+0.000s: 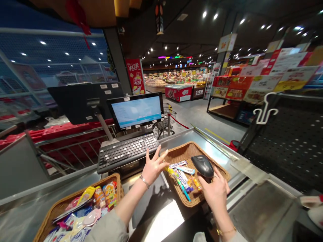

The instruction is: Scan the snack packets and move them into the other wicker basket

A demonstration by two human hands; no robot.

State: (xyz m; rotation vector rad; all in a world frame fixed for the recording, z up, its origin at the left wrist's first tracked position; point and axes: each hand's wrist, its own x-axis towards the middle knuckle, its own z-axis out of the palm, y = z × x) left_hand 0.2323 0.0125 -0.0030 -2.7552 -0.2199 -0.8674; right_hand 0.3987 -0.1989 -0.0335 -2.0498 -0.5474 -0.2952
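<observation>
My right hand (pixel 215 188) grips a black barcode scanner (pixel 202 165) by its handle, above a wicker basket (pixel 185 148). In that basket lie several wrapped candy packs (pixel 183 178), a small blue-and-white pack (pixel 186 169) and a slim item with a yellow top and blue end (pixel 180 183). My left hand (pixel 154 166) hovers with its fingers spread between the black keyboard (pixel 127 151) and the basket's left rim. Its fingertips overlap the yellow top in view; whether they touch it I cannot tell.
A fuller wicker basket (pixel 45 220) of packaged goods stands at lower left on the metal counter (pixel 15 215). Behind the keyboard rise a lit monitor (pixel 137 111) and a second, dark-backed screen (pixel 75 102). A black perforated rack (pixel 285 141) with a white hanger (pixel 265 109) stands at right.
</observation>
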